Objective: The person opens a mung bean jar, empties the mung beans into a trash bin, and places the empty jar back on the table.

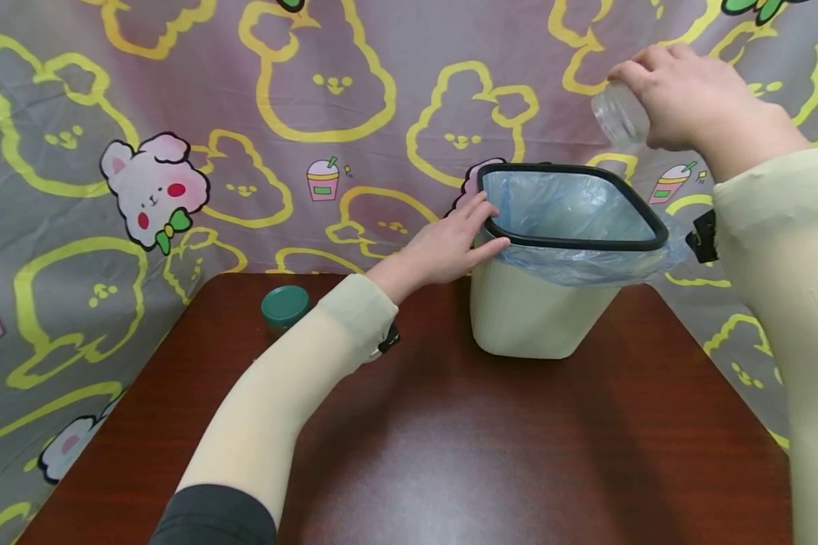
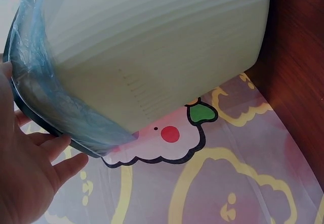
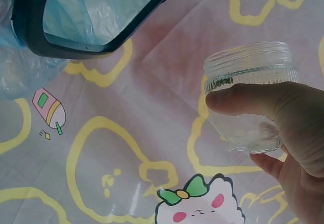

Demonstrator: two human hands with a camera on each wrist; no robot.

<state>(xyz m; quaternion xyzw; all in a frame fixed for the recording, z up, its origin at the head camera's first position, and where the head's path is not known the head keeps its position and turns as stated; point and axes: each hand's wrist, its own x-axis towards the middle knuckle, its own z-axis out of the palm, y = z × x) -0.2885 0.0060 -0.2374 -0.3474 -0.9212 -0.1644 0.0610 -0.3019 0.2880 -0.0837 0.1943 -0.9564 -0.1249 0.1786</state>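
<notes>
A cream waste bin (image 1: pixel 545 310) stands on the table, lined with a blue plastic bag (image 1: pixel 579 265) under a black rim (image 1: pixel 586 244). My left hand (image 1: pixel 446 242) rests on the rim's left corner, its fingers spread and fairly straight; in the left wrist view those fingers (image 2: pixel 55 145) lie against the rim and bag. Above the bin's right side, my right hand (image 1: pixel 688 98) grips a clear ribbed jar (image 1: pixel 620 117) without a lid, tilted in the head view. The right wrist view shows the jar (image 3: pixel 248 72) see-through, its threaded mouth uncovered and the thumb across its side.
On the back left of the brown table (image 1: pixel 416 469) stands a round container with a green lid (image 1: pixel 285 304), partly behind my left forearm. A patterned curtain (image 1: pixel 368 166) hangs close behind the table and along both sides.
</notes>
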